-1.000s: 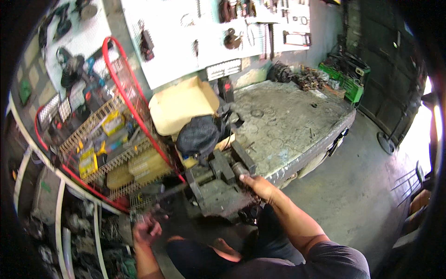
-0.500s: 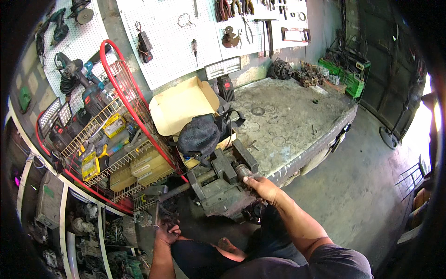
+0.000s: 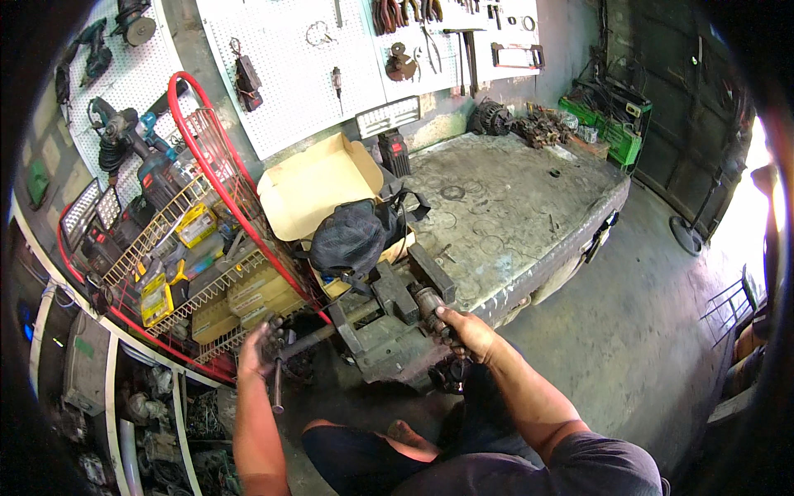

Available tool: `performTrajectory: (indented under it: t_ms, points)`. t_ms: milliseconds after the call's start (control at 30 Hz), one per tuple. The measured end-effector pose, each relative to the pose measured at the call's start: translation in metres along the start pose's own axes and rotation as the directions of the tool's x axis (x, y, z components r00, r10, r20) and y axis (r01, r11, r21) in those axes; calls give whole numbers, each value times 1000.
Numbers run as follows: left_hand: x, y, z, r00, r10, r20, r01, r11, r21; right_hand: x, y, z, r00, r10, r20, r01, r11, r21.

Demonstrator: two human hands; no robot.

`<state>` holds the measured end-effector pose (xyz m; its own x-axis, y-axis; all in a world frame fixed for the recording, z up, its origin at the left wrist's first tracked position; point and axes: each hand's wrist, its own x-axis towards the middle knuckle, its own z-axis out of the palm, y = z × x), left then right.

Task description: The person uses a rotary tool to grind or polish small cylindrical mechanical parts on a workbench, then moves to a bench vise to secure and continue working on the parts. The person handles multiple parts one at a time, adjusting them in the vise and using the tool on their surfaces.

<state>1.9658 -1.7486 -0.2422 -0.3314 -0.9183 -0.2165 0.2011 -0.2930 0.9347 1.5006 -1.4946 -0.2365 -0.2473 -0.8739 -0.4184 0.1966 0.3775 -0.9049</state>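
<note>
A heavy bench vise [image 3: 389, 347] stands at the near corner of the workbench. My right hand [image 3: 468, 334] is closed on a cylindrical metal part [image 3: 427, 302], with the thumb along it. The part lies tilted at the vise jaws; whether they clamp it I cannot tell. To the left, my left hand [image 3: 260, 350] is raised beside the end of the vise screw [image 3: 311, 337], its fingers stretched upward and apart. The vise's handle bar [image 3: 278, 388] hangs down close to that palm. A dark round part [image 3: 451, 376] sits below my right hand.
Behind the vise, a black cap-like cloth item [image 3: 351, 238] lies by an open cardboard box [image 3: 318, 178]. A red-framed wire rack [image 3: 223, 182] stands left. The workbench [image 3: 504, 207] carries a work light [image 3: 392, 136] and greasy metal parts [image 3: 542, 132]. Tools hang on white pegboard [image 3: 289, 74].
My left hand has let go of the handle bar's lower end and moved up to the screw end. My right hand stays at the metal part, of which more shows. The view has shifted slightly.
</note>
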Motion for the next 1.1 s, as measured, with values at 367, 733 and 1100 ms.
performTrajectory:
  t_ms: [367, 733, 1100]
  points:
    - [-42, 21, 43, 944, -127, -304, 226, 921, 317, 6, 7, -11, 996, 36, 78, -35, 999, -11]
    - [-79, -41, 45, 829, 530, -177, -368, 756, 541, 4, 6, -7, 998, 29, 47, -29, 1000, 9]
    - [-55, -127, -36, 958, -248, -144, 216, 954, -208, 12, 15, -11, 995, 40, 91, -43, 998, 35]
